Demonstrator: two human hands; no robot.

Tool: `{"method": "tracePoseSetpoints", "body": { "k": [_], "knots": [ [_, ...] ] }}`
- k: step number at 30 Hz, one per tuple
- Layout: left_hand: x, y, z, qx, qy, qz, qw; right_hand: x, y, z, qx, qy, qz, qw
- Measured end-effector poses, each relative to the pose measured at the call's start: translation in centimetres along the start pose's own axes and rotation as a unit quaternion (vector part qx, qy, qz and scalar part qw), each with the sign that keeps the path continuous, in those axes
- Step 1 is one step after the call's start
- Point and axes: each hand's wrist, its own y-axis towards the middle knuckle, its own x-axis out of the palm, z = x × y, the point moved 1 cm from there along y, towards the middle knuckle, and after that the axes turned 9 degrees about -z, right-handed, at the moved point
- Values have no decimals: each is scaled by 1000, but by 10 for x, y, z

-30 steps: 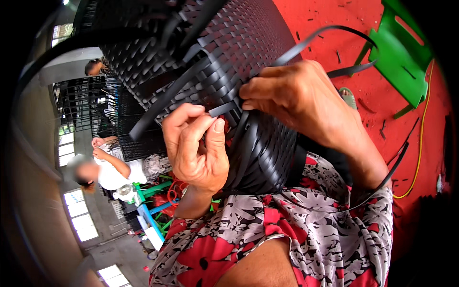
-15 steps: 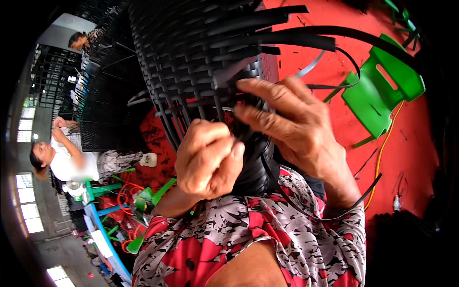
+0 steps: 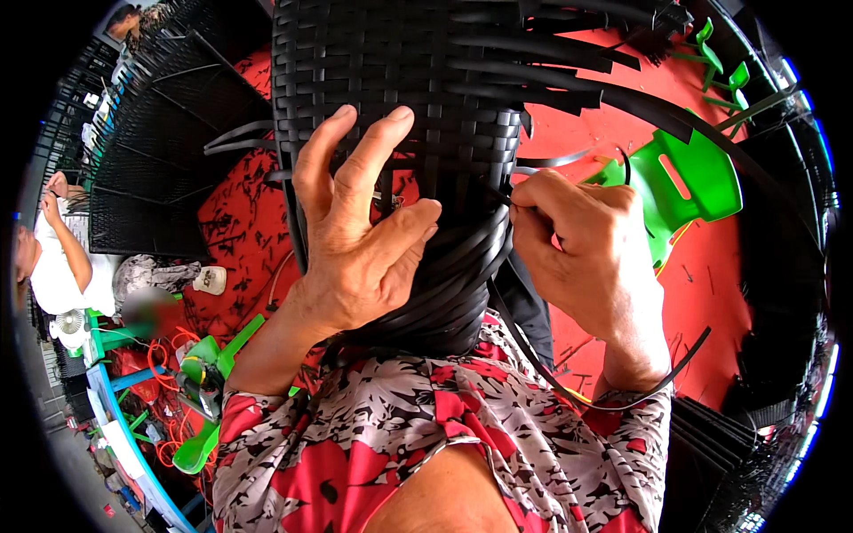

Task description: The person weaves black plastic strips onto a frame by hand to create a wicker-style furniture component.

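A black woven wicker panel stands before me, its flat strips crossing in an over-under weave. Its near end narrows into a rounded, tightly wrapped part close to my body. Over the gap in the weave, my left hand is spread, its fingertips at the woven face and nothing seen in its grasp. At the right edge my right hand pinches a thin black strip between thumb and forefinger. Another length of black strip curves loosely below that hand. Where the pinched strip enters the weave is hard to see.
Loose strip ends stick out from the panel's right side. A green plastic chair stands to the right on the red floor, which is littered with scraps. At the left sit a co-worker in white, a small fan and orange tubing.
My left hand has gone from a closed fist to spread fingers, up over the weave. My right hand has drawn down and right, closing into a pinch. The whole view has shifted.
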Motion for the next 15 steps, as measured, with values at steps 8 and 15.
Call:
{"method": "tracePoseSetpoints", "body": {
  "k": [8,15],
  "knots": [
    [13,15,6,-58,47,-122,990,9,17,3,-7,-24,-69,997],
    [1,-5,-3,-14,-165,50,985,9,5,-13,-60,36,64,995]
  ]
}}
